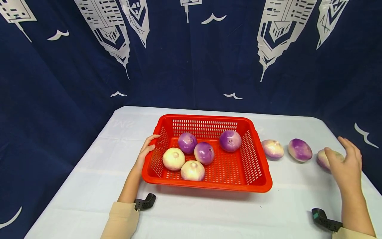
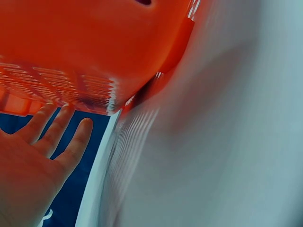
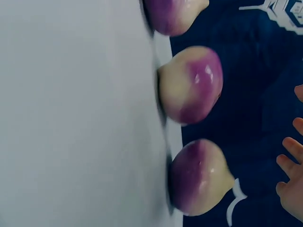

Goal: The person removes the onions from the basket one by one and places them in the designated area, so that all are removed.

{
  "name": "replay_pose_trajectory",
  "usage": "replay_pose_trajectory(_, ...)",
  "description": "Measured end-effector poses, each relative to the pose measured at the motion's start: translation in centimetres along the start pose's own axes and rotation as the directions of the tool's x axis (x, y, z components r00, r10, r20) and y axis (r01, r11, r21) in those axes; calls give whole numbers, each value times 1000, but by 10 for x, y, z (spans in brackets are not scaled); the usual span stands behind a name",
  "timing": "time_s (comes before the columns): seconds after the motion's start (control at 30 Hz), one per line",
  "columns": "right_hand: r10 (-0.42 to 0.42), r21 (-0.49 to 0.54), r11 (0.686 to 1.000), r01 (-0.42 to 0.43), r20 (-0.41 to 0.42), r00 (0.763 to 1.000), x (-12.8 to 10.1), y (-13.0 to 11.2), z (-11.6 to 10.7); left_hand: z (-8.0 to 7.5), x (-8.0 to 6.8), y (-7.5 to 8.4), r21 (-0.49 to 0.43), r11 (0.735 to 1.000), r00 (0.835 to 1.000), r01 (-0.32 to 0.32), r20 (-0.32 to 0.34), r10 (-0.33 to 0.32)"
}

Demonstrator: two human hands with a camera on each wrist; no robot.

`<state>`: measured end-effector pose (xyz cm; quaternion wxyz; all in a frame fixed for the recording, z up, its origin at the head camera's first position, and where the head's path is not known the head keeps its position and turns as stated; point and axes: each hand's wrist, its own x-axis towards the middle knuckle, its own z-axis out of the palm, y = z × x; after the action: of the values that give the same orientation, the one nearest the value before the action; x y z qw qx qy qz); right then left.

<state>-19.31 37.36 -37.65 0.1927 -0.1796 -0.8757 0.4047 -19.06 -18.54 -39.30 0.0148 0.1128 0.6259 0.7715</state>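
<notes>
A red plastic basket (image 1: 209, 186) stands on the table with several purple-and-cream turnips (image 1: 204, 153) inside. My left hand (image 1: 143, 154) is at its left side, fingertips at the rim; in the left wrist view the fingers (image 2: 75, 144) are extended beside the slotted wall. Three more turnips lie in a row right of the basket: one near its wall (image 1: 273, 149), a middle one (image 1: 299, 150) and the rightmost turnip (image 1: 322, 159). Partly covering the rightmost one in the head view, my right hand (image 1: 347, 166) hovers with thumb and fingers apart, holding nothing.
A white cloth covers the table (image 1: 89, 196). Behind it hangs a dark blue curtain (image 1: 191, 66) with white building and bird prints. Black camera straps (image 1: 326, 220) sit on both wrists, by the beige sleeves.
</notes>
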Motion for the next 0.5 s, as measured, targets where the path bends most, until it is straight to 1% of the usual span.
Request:
replay_pose_trajectory(0.17, -41, 13, 999, 40, 34, 999, -5, -13, 3, 0, 1, 0, 3, 1000, 1000, -10, -3, 10)
replay_pose_trajectory(0.3, -118, 4, 993, 118, 34, 992, -11, -26, 8, 1, 1, 1, 4, 1000, 1000, -3, -3, 3)
replay_pose_trajectory(0.43, -224, 12, 975, 224, 24, 974, -18, -40, 13, 2, 1, 2, 3, 1000, 1000, 8, -4, -8)
replay_pose_trajectory(0.5, -284, 20, 959, 283, 24, 959, -21, -47, 16, 2, 0, 2, 3, 1000, 1000, 4, -5, -4)
